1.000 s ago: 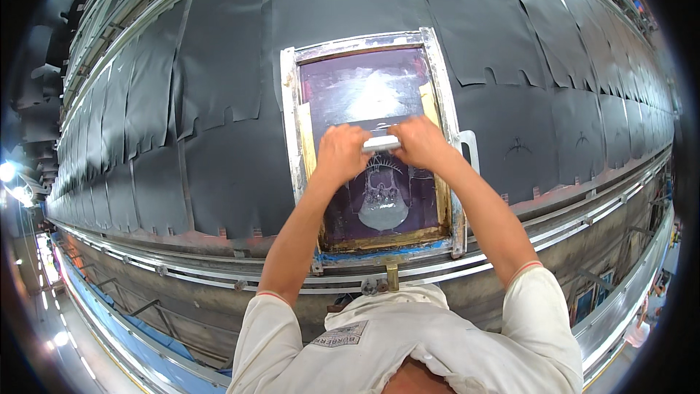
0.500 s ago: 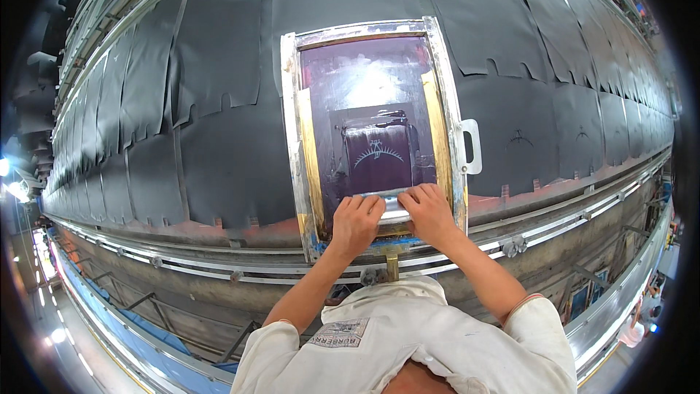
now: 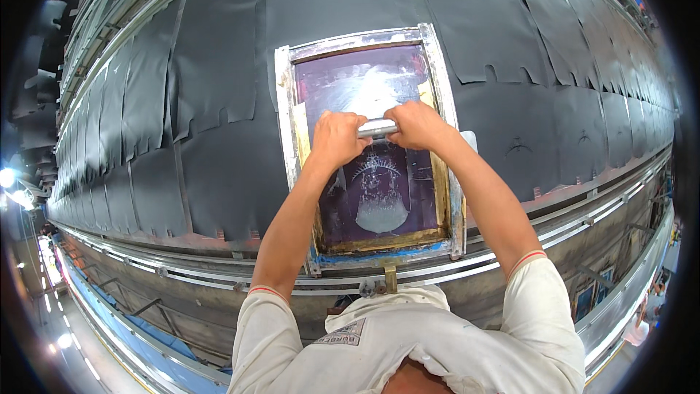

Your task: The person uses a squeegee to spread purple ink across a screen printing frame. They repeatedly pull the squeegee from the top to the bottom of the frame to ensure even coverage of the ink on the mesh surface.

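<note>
A metal-framed printing screen (image 3: 286, 117) with a purple mesh lies flat on a long table covered with dark fabric pieces (image 3: 211, 87). Both hands grip a silver squeegee handle (image 3: 377, 128) across the upper middle of the mesh. My left hand (image 3: 337, 137) holds its left end and my right hand (image 3: 414, 124) its right end. Below the handle a pale printed design (image 3: 379, 193) shows on the mesh. The squeegee blade is hidden under the hands.
Rows of dark cut fabric panels (image 3: 554, 80) run along the table to both sides of the screen. Metal rails (image 3: 219, 277) edge the table's near side. A floor aisle with bright lights (image 3: 44, 284) lies at the lower left.
Half a second ago both hands held the squeegee at the near end of the screen; it has since been pushed away to the upper middle of the mesh.
</note>
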`<act>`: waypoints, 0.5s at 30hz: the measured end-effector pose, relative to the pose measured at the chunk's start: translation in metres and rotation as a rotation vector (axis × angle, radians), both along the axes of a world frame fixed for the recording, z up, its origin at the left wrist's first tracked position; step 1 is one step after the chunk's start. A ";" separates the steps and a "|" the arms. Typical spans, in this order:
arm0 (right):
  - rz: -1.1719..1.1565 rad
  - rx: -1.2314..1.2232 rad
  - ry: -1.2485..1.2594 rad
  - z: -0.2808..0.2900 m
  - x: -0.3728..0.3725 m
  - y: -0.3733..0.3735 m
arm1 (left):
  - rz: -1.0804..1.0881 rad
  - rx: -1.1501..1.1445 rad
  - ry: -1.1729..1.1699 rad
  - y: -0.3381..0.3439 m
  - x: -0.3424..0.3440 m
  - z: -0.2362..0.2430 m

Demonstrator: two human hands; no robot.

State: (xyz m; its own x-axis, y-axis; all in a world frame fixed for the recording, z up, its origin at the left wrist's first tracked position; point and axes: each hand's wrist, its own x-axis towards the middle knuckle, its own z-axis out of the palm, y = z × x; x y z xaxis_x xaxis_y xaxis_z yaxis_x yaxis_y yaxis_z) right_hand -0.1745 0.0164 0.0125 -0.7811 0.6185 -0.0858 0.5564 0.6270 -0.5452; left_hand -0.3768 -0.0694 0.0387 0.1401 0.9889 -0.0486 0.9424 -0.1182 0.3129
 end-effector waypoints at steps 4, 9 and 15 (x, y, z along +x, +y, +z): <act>-0.001 -0.051 -0.035 0.004 -0.005 0.011 | 0.013 0.053 -0.067 0.010 -0.001 0.004; 0.034 0.003 -0.016 -0.008 0.008 -0.023 | -0.009 0.064 -0.036 -0.021 0.009 -0.006; 0.087 0.088 0.033 -0.017 0.054 -0.156 | -0.100 0.032 -0.003 -0.150 0.047 -0.018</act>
State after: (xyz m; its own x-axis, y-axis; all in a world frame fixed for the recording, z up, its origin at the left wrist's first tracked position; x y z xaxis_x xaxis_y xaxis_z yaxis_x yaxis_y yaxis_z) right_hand -0.1207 -0.1391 -0.0045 -0.8338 0.5520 -0.0075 0.4802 0.7186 -0.5030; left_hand -0.3295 -0.2197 0.0209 0.2386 0.9710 -0.0163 0.9244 -0.2219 0.3102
